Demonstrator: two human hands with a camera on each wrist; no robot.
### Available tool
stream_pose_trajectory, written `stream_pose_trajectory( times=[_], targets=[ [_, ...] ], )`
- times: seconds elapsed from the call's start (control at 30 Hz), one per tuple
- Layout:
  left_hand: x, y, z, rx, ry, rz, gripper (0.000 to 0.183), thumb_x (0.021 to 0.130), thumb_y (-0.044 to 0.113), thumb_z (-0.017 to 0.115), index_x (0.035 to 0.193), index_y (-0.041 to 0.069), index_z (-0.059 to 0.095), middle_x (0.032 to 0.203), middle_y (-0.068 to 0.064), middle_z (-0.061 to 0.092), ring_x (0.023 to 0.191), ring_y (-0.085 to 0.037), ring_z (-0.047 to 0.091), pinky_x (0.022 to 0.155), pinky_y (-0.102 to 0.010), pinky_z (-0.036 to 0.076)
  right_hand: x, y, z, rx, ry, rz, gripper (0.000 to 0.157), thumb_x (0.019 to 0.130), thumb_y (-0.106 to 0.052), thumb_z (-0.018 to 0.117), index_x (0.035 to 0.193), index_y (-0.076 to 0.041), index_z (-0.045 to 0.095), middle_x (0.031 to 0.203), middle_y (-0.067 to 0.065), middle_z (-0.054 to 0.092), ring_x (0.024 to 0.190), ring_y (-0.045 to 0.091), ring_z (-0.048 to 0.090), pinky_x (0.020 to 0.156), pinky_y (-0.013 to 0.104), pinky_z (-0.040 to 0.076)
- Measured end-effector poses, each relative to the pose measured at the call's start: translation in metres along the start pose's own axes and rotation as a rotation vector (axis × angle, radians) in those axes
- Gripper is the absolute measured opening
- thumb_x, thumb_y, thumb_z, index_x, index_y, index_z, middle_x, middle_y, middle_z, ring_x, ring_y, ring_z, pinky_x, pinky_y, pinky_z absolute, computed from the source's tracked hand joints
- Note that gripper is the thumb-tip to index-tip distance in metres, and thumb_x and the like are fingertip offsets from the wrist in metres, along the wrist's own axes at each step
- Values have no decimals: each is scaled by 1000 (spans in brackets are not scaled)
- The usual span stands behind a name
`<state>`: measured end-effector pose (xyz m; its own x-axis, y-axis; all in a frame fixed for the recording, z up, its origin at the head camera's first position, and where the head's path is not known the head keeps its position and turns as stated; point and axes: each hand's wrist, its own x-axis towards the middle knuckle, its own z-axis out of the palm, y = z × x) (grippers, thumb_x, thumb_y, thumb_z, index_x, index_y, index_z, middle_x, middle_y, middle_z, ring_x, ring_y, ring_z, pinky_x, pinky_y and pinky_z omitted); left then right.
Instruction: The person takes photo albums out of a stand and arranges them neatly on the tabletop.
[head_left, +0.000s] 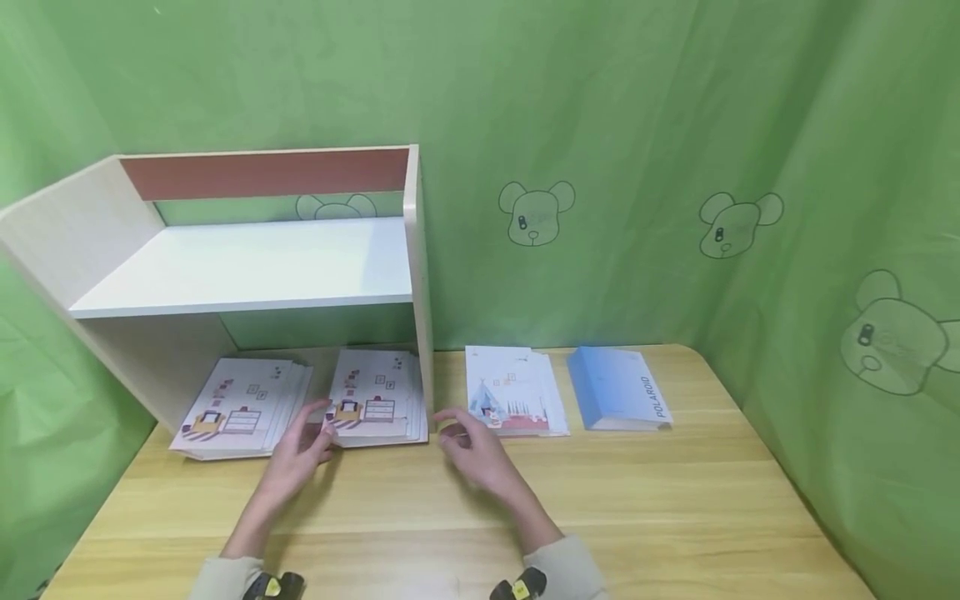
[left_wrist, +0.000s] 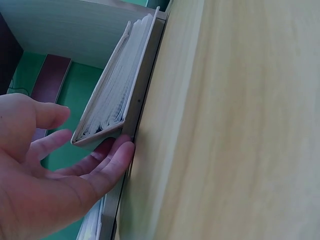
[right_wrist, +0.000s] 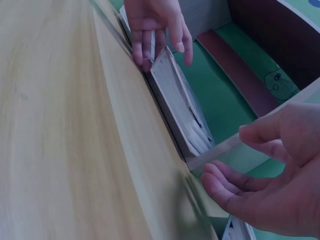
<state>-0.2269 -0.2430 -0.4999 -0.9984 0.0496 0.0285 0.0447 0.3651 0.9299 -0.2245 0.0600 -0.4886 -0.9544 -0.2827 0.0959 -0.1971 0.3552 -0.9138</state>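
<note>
My left hand (head_left: 295,460) is at the left edge of a white album (head_left: 382,387) with a room drawing on its cover, lying in the shelf's lower bay. In the left wrist view its fingers (left_wrist: 107,167) reach right at the lower corner of the album, the thumb standing apart. My right hand (head_left: 477,454) hovers by the front end of the shelf's right side panel (head_left: 417,275), fingers loosely bent and nothing in them. A matching album (head_left: 243,404) lies left of my left hand, against the shelf's left side.
The two-level shelf unit (head_left: 255,267) stands at the table's back left, its upper board bare. Right of it lie an album with a tent drawing (head_left: 502,387) and a blue POLAROID album (head_left: 618,387). A green curtain (head_left: 637,100) with bear faces hangs behind the wooden table (head_left: 645,517).
</note>
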Motion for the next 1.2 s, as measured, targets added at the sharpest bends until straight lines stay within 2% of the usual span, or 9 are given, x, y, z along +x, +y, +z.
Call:
stream_pose_trajectory(
  times=[0.23,0.43,0.73,0.97,1.1,1.2],
  targets=[
    [2,-2,2,-82,-21,-8,51,108,14,52,155,7,35,133,-37,52,109,-43,65,94,-41,60,3,-1,11,25,-13,36,33,101,-9,60,134,-8,62,126,22,65,110,34,65,97,48,57],
    [4,-3,7,-159,-10,-24,50,107,10,52,154,6,37,139,-37,49,110,-44,64,96,-41,59,8,1,23,20,-1,62,35,99,-9,63,134,-11,63,125,22,65,109,33,65,96,48,57],
    [7,-5,10,-201,12,-42,47,106,6,52,152,4,39,143,-35,47,109,-42,64,98,-39,57,11,-3,36,93,108,97,33,95,-5,64,128,-2,65,126,25,65,111,38,66,94,45,59],
    [8,-6,12,-215,7,-23,46,106,2,50,150,0,39,155,-33,34,120,-46,57,98,-39,57,13,-6,46,196,156,140,32,94,-3,66,126,-1,65,133,26,60,114,39,64,92,43,60],
    [8,-5,12,-231,8,-16,47,104,-2,49,150,-2,39,156,-33,33,123,-48,55,98,-39,57,13,-7,54,179,205,151,33,92,-5,69,125,-3,67,136,24,59,115,38,64,95,44,59],
    [7,-4,12,-237,8,-37,48,103,-3,49,150,0,40,154,-32,35,122,-46,56,97,-37,57,13,-9,58,181,227,162,33,92,-5,70,125,-2,67,131,23,61,112,37,64,92,44,60]
  ],
)
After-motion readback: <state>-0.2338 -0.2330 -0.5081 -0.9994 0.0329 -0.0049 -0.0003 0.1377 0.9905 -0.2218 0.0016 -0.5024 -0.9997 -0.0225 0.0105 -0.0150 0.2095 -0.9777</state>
